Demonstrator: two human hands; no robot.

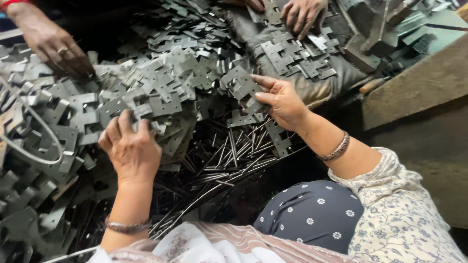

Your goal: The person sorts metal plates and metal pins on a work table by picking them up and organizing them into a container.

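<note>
My right hand [281,101] grips a small stack of grey metal hinge plates [240,86] above the heap, thumb on top. Over to the left, my left hand [130,146] rests palm down on the pile of hinge plates [146,92], fingers curled over a few loose plates at its edge. Thin metal pins [234,156] lie scattered in a dark heap between my two hands. Both wrists wear metal bangles.
Another person's hand [51,44] with a ring reaches into the plates at top left. A second person's hand [302,14] rests on plates laid on a grey sack [336,78] at top. A wire loop [34,146] lies left. A brown slab [419,83] sits at right.
</note>
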